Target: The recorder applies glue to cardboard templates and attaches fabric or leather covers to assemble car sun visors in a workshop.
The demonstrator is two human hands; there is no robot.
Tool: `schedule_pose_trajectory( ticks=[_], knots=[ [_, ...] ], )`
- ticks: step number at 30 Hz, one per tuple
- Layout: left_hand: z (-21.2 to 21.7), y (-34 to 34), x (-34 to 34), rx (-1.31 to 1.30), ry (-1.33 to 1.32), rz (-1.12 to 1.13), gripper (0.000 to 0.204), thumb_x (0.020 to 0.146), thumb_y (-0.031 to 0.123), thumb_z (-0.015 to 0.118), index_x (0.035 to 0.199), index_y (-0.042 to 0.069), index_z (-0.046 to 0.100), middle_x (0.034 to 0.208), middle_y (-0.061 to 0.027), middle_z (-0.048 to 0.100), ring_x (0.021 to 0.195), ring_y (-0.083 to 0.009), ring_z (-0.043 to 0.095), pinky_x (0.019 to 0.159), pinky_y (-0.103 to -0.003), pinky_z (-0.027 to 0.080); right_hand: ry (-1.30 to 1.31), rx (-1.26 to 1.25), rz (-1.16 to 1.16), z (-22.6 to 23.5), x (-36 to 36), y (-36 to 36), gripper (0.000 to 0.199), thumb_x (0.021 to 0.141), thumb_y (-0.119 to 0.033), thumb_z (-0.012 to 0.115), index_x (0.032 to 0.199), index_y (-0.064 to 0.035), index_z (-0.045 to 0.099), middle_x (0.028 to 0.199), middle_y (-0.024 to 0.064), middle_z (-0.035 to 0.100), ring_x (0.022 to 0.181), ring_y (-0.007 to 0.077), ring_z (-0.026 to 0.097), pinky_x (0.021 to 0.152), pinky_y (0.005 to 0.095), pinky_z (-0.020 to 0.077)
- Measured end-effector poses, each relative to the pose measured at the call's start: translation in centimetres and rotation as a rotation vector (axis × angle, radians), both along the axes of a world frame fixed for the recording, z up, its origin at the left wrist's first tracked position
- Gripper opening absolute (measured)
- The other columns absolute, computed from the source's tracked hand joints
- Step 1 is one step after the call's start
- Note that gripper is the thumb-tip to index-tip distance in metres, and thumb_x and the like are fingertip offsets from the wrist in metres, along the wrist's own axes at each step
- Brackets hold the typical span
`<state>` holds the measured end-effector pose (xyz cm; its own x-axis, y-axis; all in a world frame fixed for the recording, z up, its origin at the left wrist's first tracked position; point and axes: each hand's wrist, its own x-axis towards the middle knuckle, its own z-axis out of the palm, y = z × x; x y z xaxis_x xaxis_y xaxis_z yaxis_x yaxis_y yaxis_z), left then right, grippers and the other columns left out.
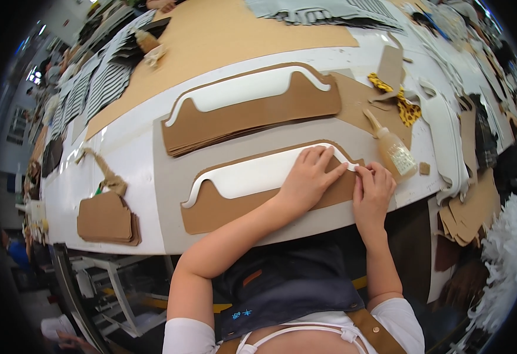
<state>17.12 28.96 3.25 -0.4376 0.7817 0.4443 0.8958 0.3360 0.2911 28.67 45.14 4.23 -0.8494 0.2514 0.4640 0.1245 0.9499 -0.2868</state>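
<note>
A white curved piece [247, 177] with narrow bent ends lies on a brown panel [211, 218] at the near side of the table. My left hand [308, 180] rests on its right part, fingers stretched along the curved edge and thumb spread toward the strip's end. That right end is pinched by my right hand [373, 189], thumb and index finger closed at its tip. Behind them sits a stack of brown panels [258, 112], and a similar white piece [235, 97] lies on the top one. Just right of my hands is a glue bottle [395, 152] with a long nozzle.
A pile of small brown pieces [106, 218] lies at the left with a rag [106, 170] behind it. Leopard-print scraps [409, 111] and white strips [444, 141] are at the right. Striped pieces [108, 88] and a tan sheet [229, 35] cover the far side.
</note>
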Motion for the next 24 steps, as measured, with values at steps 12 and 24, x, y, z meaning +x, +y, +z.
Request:
schedule_pose_trajectory(
  ticks=[12, 24],
  knots=[
    [-0.8, -6.2, 2.8, -0.189, -0.152, 0.252, 0.092, 0.098, 0.062, 0.055, 0.161, -0.002, 0.033, 0.171, -0.0221, 0.024, 0.161, -0.0328, 0.017, 0.13, -0.047, 0.018, -0.022, -0.012, 0.215, -0.6, 0.3, 0.0, 0.027, 0.098, 0.003, 0.058, 0.123, 0.0012, 0.069, 0.127, 0.0131, 0.069, 0.122, 0.0344, 0.062, 0.117, 0.0517, 0.0411],
    [1.7, -21.6, 3.5, -0.121, -0.028, 0.949, 0.071, 0.097, 0.05, 0.067, 0.147, 0.003, 0.05, 0.163, -0.0258, 0.03, 0.155, -0.0453, 0.018, 0.126, -0.057, 0.017, -0.001, -0.136, 0.235, 1.1, 0.1, -0.1, 0.026, 0.097, 0.001, 0.061, 0.122, -0.0001, 0.07, 0.126, 0.0163, 0.067, 0.12, 0.0356, 0.06, 0.107, 0.0476, 0.0445]
  ],
)
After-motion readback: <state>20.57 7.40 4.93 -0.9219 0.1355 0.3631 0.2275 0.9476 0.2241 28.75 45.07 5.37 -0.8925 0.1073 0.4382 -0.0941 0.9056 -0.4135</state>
